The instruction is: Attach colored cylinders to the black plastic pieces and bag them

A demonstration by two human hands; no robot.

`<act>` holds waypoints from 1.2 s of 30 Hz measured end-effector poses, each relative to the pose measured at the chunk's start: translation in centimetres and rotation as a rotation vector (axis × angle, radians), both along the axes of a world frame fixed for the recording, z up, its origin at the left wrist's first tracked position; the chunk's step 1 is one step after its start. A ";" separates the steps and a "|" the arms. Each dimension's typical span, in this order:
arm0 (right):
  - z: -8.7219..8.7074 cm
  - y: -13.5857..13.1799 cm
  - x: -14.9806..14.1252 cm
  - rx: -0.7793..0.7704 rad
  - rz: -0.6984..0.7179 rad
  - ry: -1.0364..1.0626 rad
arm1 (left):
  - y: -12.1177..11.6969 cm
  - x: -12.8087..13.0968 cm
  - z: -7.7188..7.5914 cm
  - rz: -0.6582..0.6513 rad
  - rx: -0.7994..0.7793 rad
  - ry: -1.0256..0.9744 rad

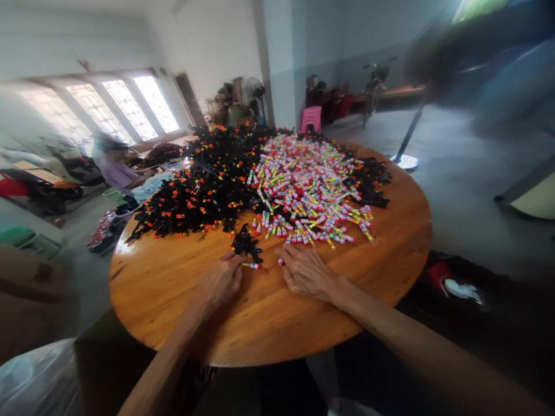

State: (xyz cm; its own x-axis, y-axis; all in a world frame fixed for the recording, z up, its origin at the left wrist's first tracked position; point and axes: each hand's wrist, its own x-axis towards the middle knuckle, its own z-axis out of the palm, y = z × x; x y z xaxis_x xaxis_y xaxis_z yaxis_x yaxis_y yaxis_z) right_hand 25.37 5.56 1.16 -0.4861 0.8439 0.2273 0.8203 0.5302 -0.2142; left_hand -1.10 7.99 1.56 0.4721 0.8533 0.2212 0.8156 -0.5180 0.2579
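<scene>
On the near part of the round wooden table point(191, 312), my left hand point(228, 274) is closed, and a small pink-and-yellow tube point(253, 266) sticks out from its fingers. Just beyond it lies a small bunch of black pieces point(247, 242), near or touching its fingertips. My right hand point(306, 270) curls over the wood to the right, with the pink end of another small tube point(280, 262) showing at its fingertips. In front of both hands spreads a heap of small colourful tubes point(303, 185). Beside it is a larger heap of black pieces with orange tips point(208, 179).
A person in a purple top point(119, 170) sits at the left near another pile point(162, 153). A pink stool point(311, 119) stands behind the table. A fan point(411, 130) rises at the right, and a red container with white cloth point(442, 277) is on the floor.
</scene>
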 end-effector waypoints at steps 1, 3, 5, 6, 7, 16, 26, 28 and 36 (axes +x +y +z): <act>0.0 0.0 -0.1 0.003 -0.003 -0.010 | 0.3 0.1 0.2 0.002 -0.015 0.006; 0.1 0.0 -0.1 0.020 -0.008 -0.024 | 0.8 0.4 0.7 0.001 -0.056 0.055; 0.0 0.0 -0.1 0.033 -0.010 -0.035 | 1.0 0.8 1.3 0.003 -0.092 0.119; 0.0 0.0 -0.1 0.037 -0.010 -0.042 | 1.0 1.0 1.6 -0.001 -0.107 0.151; -0.1 0.0 -0.1 0.041 -0.006 -0.052 | 0.8 1.1 1.9 -0.006 -0.117 0.181; -0.1 -0.1 -0.2 0.079 -0.014 -0.074 | 0.7 1.5 3.5 -0.084 -0.067 0.163; 0.2 -0.6 -0.3 0.137 -0.017 0.002 | 3.0 0.0 2.9 0.305 0.092 -0.020; 0.9 -1.0 -0.8 0.179 0.053 0.035 | 3.2 -0.4 2.4 0.362 0.019 -0.063; 1.6 -1.8 -9.9 0.192 0.244 0.036 | 3.9 -0.7 1.2 0.447 -0.140 -0.237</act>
State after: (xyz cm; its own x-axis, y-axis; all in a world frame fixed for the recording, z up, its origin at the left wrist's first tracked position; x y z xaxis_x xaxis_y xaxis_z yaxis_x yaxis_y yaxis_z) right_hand 15.46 3.74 2.72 -0.6578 0.6431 0.3920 0.6573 0.7443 -0.1181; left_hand -1.76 11.86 2.71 0.0059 0.9892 0.1468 0.8600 -0.0799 0.5040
